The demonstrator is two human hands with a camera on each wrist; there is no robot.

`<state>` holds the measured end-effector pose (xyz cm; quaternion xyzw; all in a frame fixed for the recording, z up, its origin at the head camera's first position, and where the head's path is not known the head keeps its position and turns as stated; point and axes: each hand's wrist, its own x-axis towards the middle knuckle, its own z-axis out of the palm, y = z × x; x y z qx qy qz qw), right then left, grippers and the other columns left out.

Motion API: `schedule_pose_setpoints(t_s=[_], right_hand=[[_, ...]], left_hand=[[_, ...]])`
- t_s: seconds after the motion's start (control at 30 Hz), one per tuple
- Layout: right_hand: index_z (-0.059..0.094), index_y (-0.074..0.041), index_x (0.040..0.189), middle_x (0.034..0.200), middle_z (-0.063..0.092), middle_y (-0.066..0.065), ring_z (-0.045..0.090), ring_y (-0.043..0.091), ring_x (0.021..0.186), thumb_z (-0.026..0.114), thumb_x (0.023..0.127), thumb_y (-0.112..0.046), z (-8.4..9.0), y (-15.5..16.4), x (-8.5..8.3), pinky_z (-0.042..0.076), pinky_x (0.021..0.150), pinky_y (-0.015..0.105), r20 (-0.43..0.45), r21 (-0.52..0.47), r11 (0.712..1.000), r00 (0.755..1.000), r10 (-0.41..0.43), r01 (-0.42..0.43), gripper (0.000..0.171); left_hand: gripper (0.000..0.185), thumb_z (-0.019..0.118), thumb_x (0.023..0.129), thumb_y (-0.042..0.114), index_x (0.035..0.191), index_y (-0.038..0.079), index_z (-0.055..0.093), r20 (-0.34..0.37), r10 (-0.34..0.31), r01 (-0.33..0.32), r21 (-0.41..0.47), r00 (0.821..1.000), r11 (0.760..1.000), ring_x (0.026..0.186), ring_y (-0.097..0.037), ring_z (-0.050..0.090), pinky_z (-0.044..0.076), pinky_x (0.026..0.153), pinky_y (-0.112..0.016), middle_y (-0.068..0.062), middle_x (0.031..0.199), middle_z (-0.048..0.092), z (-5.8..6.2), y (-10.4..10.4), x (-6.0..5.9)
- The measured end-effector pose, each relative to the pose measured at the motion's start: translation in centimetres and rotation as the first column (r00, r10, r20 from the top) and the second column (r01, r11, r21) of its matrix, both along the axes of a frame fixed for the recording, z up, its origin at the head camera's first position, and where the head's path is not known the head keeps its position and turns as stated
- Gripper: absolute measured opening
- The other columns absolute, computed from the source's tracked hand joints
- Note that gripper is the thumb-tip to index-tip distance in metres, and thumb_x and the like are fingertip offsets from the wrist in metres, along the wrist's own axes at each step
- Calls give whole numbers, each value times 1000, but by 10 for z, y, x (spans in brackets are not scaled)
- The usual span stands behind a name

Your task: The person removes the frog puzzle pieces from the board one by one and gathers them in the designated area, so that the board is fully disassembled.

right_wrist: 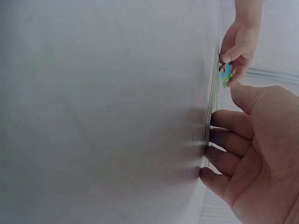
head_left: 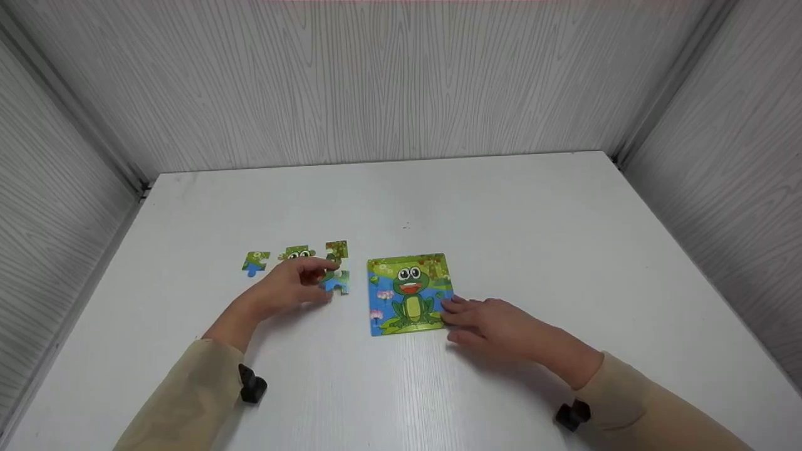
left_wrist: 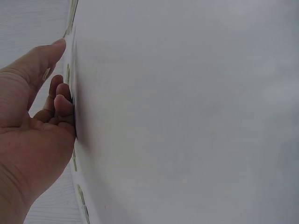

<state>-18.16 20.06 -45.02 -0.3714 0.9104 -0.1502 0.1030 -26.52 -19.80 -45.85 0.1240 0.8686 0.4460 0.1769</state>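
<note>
Left of the frog board (head_left: 410, 293), left grip (head_left: 287, 285) pinches a puzzle piece (head_left: 333, 281) near loose pieces (head_left: 256, 259); right grip (head_left: 492, 322), fingers extended, touches the board's right edge, and a push could skew it, a weak pinch drop the piece.

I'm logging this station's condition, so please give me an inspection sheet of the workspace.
Surface: smooth white tabletop with tiny dark marks.
Job's things: square green-and-blue frog board, lying flat; loose multicoloured jigsaw pieces left of it, some partly hidden.
Clutter: nothing seen.
Left hand: pinches a blue-and-green jigsaw piece.
Right hand: fingers touch the board's right edge.
Cables: nothing seen.
Surroundings: pale grey wood-grain panels, back and sides.
</note>
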Motion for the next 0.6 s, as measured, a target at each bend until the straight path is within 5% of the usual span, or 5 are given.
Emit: schedule_pose_setpoints(t_s=[0.6], right_hand=[[50,-16,143,150,40,-1,34,16,140,47,101,-45,0,-1,1,39,102,49,5,21,999,1000,-25,25,51]], left_hand=[[49,80,81,25,127,21,61,-49,-25,20,-96,998,995,102,-23,48,43,90,-36,-3,111,56,-2,2,-1]])
